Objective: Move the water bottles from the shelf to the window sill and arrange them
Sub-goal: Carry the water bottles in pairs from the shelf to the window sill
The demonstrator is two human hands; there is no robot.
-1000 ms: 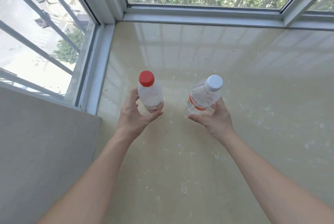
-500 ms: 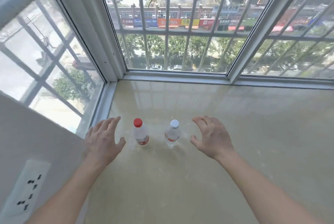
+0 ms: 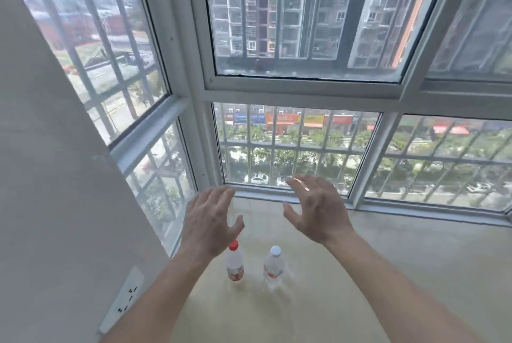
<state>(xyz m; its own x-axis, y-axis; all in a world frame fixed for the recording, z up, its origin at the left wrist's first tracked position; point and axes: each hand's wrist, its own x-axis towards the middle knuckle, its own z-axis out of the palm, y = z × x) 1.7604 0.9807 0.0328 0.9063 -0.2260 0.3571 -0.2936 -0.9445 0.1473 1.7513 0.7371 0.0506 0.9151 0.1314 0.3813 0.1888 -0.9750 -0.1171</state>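
Two small clear water bottles stand upright side by side on the beige window sill (image 3: pixel 401 268). The red-capped bottle (image 3: pixel 235 263) is on the left and the white-capped bottle (image 3: pixel 273 266) on the right, a small gap between them. My left hand (image 3: pixel 207 222) hovers above the red-capped bottle with fingers spread, holding nothing; its palm edge overlaps the red cap in the view. My right hand (image 3: pixel 315 208) floats above and beyond the white-capped bottle, fingers apart and empty.
White-framed windows (image 3: pixel 299 146) with outside bars close the sill at the back and left. A grey wall (image 3: pixel 55 204) with a white power socket (image 3: pixel 123 298) stands on the left. The sill stretches away to the right.
Both hands let go of the bottles, which now stand on the sill. The hands have lifted up and away, and the view has tilted upward toward the windows.
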